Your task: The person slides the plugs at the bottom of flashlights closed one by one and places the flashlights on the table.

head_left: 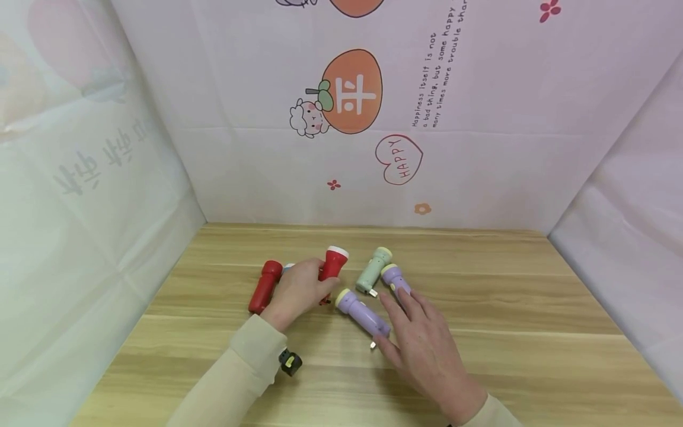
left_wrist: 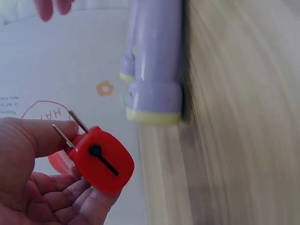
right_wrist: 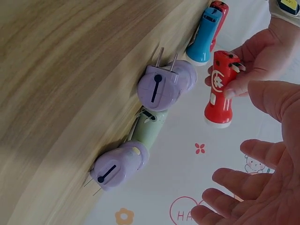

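Observation:
My left hand (head_left: pixel 301 287) grips a red flashlight (head_left: pixel 334 261) with a white rim, held off the table. In the left wrist view its base end (left_wrist: pixel 105 159) shows two metal plug prongs and a black slot. My right hand (head_left: pixel 427 344) hovers with spread fingers and holds nothing. Nearest to it lie a purple flashlight (head_left: pixel 363 317) with its prongs out and a second purple flashlight (head_left: pixel 395 277), partly covered by the fingers. A pale green flashlight (head_left: pixel 375 268) lies just behind them. Left of the left hand is a dark red flashlight (head_left: pixel 265 287), beside a blue flashlight (right_wrist: pixel 204 40) mostly hidden in the head view.
The flashlights lie on a wood-grain table (head_left: pixel 507 284). A printed white cloth (head_left: pixel 480 178) hangs at the back edge, and white sheets stand at both sides. A black device (head_left: pixel 290 362) sits on the left wrist.

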A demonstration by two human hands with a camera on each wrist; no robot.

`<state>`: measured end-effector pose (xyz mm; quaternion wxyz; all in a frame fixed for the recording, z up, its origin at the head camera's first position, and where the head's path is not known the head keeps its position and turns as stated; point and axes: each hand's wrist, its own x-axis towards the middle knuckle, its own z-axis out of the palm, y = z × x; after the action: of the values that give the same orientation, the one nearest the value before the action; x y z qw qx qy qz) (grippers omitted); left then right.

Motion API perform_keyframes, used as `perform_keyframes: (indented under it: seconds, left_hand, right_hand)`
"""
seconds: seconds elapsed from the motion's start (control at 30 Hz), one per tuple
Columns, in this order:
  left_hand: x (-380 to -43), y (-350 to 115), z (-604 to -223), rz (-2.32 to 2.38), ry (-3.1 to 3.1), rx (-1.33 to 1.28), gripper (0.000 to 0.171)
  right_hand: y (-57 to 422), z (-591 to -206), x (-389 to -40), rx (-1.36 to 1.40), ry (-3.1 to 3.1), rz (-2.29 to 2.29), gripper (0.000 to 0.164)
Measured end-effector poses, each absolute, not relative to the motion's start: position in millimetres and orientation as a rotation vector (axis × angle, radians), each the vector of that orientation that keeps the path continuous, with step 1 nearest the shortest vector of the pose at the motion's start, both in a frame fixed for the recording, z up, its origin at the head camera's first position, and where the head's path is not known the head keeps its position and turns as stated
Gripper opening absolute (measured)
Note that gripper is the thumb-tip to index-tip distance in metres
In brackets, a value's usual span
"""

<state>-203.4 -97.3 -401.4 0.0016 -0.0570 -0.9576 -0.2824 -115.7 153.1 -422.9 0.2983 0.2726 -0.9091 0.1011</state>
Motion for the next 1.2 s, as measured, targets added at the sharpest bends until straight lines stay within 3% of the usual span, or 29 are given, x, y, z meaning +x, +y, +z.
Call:
perform_keyframes:
  seconds: [0.33, 1.2]
  left_hand:
    - [-192.9, -92.3, -406.9, -1.271, -2.936, -0.203, 0.052]
    - [-171.0, -73.5, -413.4, -2.111, -2.536, -0.216, 0.052]
  right_hand:
    - [150.1, -421.6, -115.1, 0.719, -2.443, 0.288, 0.072]
    - [146.1, -420.4, -115.1, 0.760, -2.451, 0.325, 0.072]
